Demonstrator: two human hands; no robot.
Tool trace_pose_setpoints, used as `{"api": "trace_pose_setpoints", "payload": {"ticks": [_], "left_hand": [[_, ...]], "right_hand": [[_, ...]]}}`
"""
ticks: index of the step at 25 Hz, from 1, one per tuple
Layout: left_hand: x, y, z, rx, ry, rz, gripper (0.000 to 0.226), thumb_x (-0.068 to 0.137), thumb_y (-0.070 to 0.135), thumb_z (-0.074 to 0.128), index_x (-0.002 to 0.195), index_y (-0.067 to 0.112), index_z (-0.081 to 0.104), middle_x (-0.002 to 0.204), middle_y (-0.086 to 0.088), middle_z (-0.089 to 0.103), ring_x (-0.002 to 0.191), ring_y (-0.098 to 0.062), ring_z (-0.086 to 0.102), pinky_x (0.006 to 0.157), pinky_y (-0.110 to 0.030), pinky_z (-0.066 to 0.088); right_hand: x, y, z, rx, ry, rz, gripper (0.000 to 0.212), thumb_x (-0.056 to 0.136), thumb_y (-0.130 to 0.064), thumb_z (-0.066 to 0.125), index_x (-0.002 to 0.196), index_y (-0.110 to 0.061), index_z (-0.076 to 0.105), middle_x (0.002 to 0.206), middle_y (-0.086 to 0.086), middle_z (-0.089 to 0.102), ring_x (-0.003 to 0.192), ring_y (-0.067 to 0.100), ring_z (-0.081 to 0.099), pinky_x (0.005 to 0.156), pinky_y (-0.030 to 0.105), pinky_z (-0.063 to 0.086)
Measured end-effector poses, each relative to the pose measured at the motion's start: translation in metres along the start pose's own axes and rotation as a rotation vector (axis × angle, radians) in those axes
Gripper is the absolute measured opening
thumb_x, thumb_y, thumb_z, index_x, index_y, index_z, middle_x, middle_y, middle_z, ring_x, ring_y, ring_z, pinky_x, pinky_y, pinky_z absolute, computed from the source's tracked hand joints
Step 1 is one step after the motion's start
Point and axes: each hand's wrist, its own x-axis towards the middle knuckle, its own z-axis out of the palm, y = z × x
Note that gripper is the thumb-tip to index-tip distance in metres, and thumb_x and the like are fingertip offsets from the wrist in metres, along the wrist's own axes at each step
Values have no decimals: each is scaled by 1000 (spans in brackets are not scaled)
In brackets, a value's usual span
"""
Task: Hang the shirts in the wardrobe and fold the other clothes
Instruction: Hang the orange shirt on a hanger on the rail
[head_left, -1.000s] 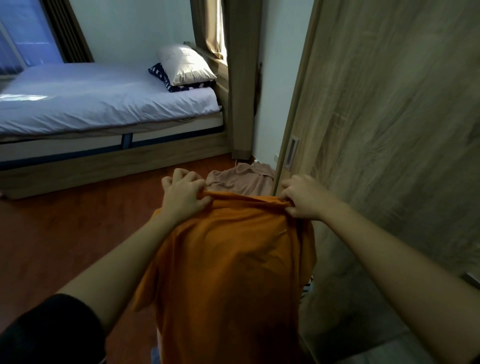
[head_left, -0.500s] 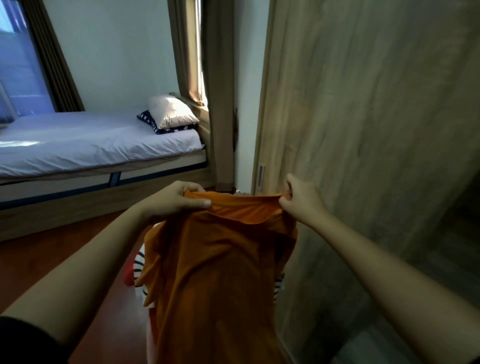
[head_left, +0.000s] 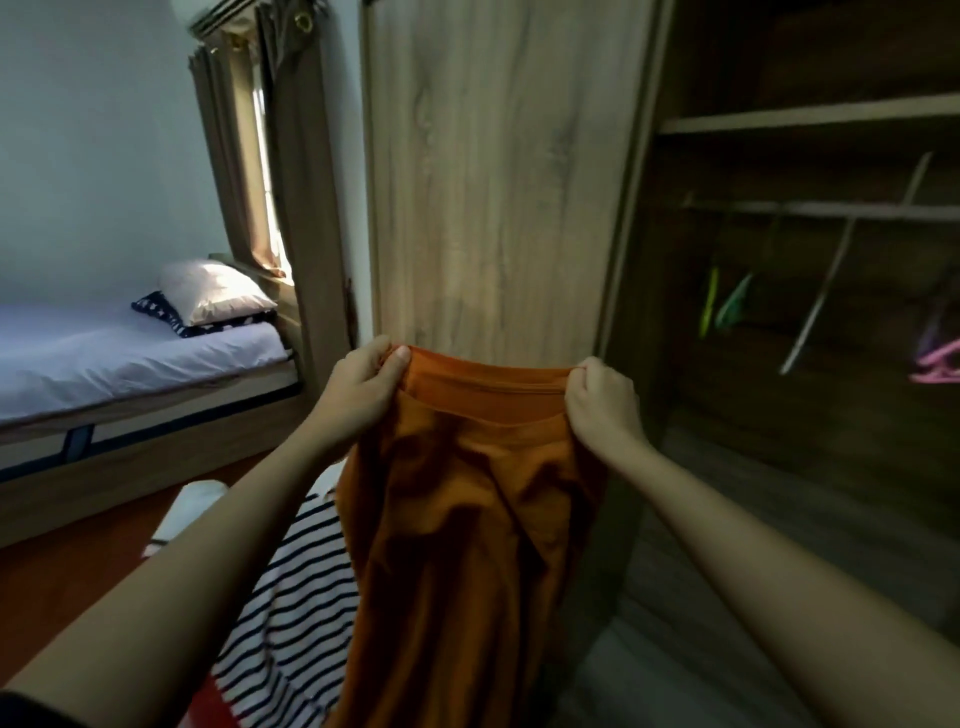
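The orange shirt hangs in the lower middle of the frame, held up by its top edge in front of the wardrobe door. The left grip pinches one end of that edge, thumb on top of the cloth. The right grip is curled round the other end, knuckles toward the camera. The edge is stretched between them, and the rest of the shirt falls in loose folds past the bottom of the frame. Both forearms reach in from the lower corners.

Just left of the shirt and lower, partly behind the left forearm, lies a striped garment, white with dark bands. A white cloth lies beyond it on the reddish floor.

On the right of the frame the wardrobe stands open and dim. A rail runs under a shelf. A green hanger and a pink hanger hang below the rail, both blurred.

At the left edge stands a bed with a pale sheet and a pillow. A curtain hangs between the bed and the door.
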Motion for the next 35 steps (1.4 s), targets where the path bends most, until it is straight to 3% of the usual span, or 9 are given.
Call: {"api": "trace_pose_setpoints", "payload": {"ticks": [2,5,10,14,19,22,25,29,35], "left_hand": [[5,17,14,233,104,144,27,98,30,44,82,11,55,73,-9,60,67,-21,57,65,-36,45],[19,39,35,356,169,278,32,97,35,45,70,19,50,61,-1,55,56,-16,50,56,-30,38],[55,71,101,36,-92,227,57,97,40,38,47,12,45,44,3,42,38,-6,44,46,-21,31],[102,105,172,-32,-267,228,56,98,43,36,66,9,65,56,-2,66,47,-7,62,53,-16,49],[178,141,257,-136,-299,153,39,96,37,46,85,7,68,72,-6,68,67,-18,67,67,-28,52],[224,151,306,-56,-329,67,41,97,37,44,108,2,63,101,-15,67,93,-27,63,75,-31,48],[250,156,339,-21,-340,9,40,99,36,40,99,0,58,106,-16,60,87,-24,59,76,-32,42],[274,156,374,-54,-361,-64,47,99,36,40,117,-5,54,118,-20,58,109,-35,55,85,-37,45],[291,158,387,-141,-319,-105,28,99,14,38,104,-4,59,110,-19,59,100,-32,59,82,-38,48]], "right_hand": [[-8,8,-39,-55,40,-120,26,95,-28,41,75,-18,53,66,-3,52,57,7,48,50,24,33],[-13,26,-85,-227,-54,-321,24,91,-43,50,92,-24,64,81,-6,64,73,9,60,64,26,48],[-3,55,-142,-278,39,-284,28,93,-41,49,97,-24,71,91,-4,68,85,12,62,76,34,52],[17,71,-165,-386,19,-245,29,93,-42,49,101,-25,71,96,-7,67,90,11,61,76,29,48],[40,88,-175,-514,-43,-221,30,93,-44,47,106,-27,68,90,-13,57,86,7,55,73,28,46],[52,111,-184,-563,-53,-180,30,92,-45,47,107,-28,67,90,-13,57,84,3,54,71,21,43],[55,126,-191,-616,-55,-154,29,91,-46,47,105,-30,67,79,-22,48,74,-5,48,69,17,44],[49,149,-193,-608,-62,-77,36,88,-54,40,103,-35,66,81,-19,51,74,-6,49,68,13,43],[34,169,-191,-594,-71,6,45,83,-63,33,103,-39,65,78,-25,46,74,-7,50,63,8,34]]}}
